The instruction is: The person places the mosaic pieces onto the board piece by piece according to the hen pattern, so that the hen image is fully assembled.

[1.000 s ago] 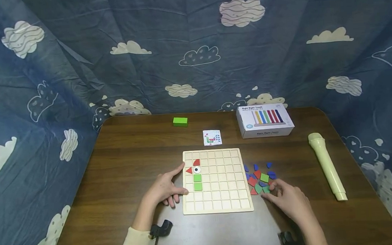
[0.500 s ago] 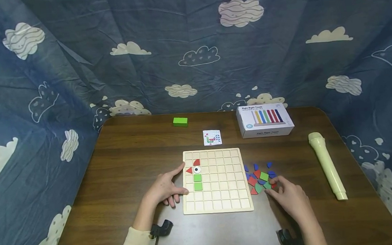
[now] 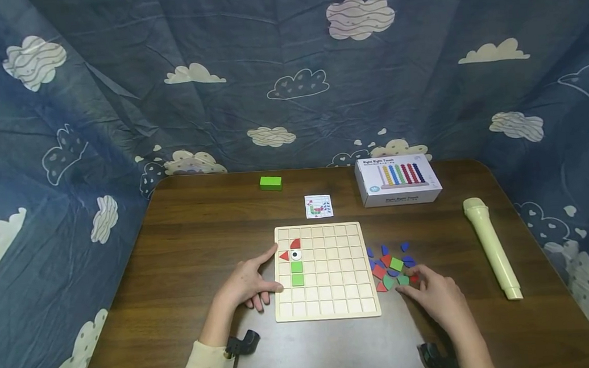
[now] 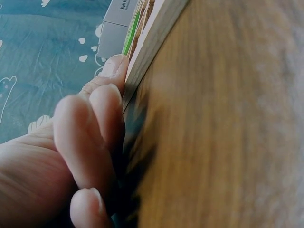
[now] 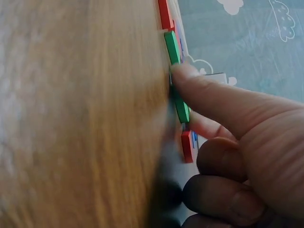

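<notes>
My left hand [image 3: 246, 281] rests at the left edge of a wooden grid board [image 3: 333, 299], with thumb and index finger spread along it. Its other fingers show loosely bent in the left wrist view. On the board lie a red quarter-round tile [image 3: 295, 244], a red triangle tile [image 3: 284, 256], a white tile with a black dot [image 3: 296, 254] and two green square tiles [image 3: 297, 267]. Right of the board, my right hand [image 3: 438, 293] pinches a green tile [image 5: 182, 109] between thumb and index finger, low at the pile's near edge.
Loose blue, red and green tiles [image 3: 379, 272] lie against the board's right side. Behind the board are a printed pattern card [image 3: 319, 207], a green block [image 3: 271, 183] and a white box [image 3: 399, 181]. A cream-coloured tube [image 3: 493, 250] lies at the right.
My right hand has shifted slightly right and away from me, then a touch back left. The green tile by its fingers has moved a little with it. The left hand stays put.
</notes>
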The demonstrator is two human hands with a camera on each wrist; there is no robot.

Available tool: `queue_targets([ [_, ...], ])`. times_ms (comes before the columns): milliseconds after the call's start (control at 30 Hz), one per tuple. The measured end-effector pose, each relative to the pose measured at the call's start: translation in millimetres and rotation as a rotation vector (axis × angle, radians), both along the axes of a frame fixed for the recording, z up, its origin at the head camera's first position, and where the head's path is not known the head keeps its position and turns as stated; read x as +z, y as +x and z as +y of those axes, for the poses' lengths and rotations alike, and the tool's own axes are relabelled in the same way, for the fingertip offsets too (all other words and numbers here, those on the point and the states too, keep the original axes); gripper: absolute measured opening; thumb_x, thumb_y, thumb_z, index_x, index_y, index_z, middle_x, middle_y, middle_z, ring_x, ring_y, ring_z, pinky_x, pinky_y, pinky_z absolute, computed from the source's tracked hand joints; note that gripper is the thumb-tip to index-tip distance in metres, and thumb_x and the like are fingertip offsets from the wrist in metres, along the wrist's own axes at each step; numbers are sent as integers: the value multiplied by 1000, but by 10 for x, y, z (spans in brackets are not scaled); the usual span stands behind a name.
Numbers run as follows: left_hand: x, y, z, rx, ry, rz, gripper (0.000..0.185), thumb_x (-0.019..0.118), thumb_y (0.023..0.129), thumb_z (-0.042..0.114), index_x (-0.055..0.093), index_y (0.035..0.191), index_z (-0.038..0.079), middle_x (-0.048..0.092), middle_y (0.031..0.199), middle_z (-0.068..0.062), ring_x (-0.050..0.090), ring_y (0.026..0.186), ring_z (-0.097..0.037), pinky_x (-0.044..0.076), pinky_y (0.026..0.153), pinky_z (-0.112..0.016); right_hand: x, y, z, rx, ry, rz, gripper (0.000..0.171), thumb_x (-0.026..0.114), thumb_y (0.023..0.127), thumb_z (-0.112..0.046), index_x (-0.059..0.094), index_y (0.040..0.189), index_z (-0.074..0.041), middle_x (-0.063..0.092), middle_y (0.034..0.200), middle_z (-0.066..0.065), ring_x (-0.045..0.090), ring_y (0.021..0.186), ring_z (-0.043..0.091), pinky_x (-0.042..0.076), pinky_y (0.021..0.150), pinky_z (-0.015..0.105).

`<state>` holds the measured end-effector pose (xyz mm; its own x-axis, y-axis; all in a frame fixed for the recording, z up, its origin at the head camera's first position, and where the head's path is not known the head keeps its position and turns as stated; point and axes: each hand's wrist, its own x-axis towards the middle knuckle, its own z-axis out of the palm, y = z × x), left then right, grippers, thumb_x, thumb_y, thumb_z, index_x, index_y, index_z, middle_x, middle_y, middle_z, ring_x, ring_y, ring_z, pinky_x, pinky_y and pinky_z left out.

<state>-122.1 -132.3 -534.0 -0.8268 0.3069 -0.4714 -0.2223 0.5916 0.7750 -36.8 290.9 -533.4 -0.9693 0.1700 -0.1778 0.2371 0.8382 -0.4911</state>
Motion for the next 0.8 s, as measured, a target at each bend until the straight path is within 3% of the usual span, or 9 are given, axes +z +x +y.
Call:
queue_targets([
  [167,7,1,10,6,-15,-6,103,93,83,32,31,165,49,71,58,-10,67,41,-20,49,38,-28,17,15,7,27,13,-2,57,86,87,-46,69,120,-3,50,68,1,44,60,16,30,54,28],
  [300,10,5,9,5,-12,-9,103,93,84,32,31,165,49,71,57,-10,67,41,-20,49,38,-28,16,45,20,89,30,21,45,85,90,-36,74,126,-10,49,67,-2,43,58,14,30,52,27],
  [367,13,6,4,7,-5,-10,103,93,84,32,31,165,49,71,57,-10,66,40,-19,49,38,-28,13,51,19,107,37,42,36,84,91,-32,76,121,-13,48,66,-3,42,58,14,29,51,26],
  [500,10,12,-3,4,3,4,103,93,84,32,31,165,47,71,57,-10,66,40,-18,50,38,-28,16,54,-5,99,35,52,34,85,90,-33,74,113,-10,49,66,-3,42,59,14,29,52,27],
  [600,7,16,0,0,0,8,103,92,84,32,32,165,47,71,57,-9,66,40,-18,50,38,-28,19,55,-18,83,23,31,42,86,90,-36,73,117,-7,50,67,-2,43,60,15,29,53,27],
  [800,14,9,4,2,-3,2,103,92,84,31,32,165,47,71,57,-10,66,39,-18,49,37,-28,10,61,4,106,22,28,34,84,92,-31,77,120,-14,48,67,-2,42,58,14,29,51,27],
])
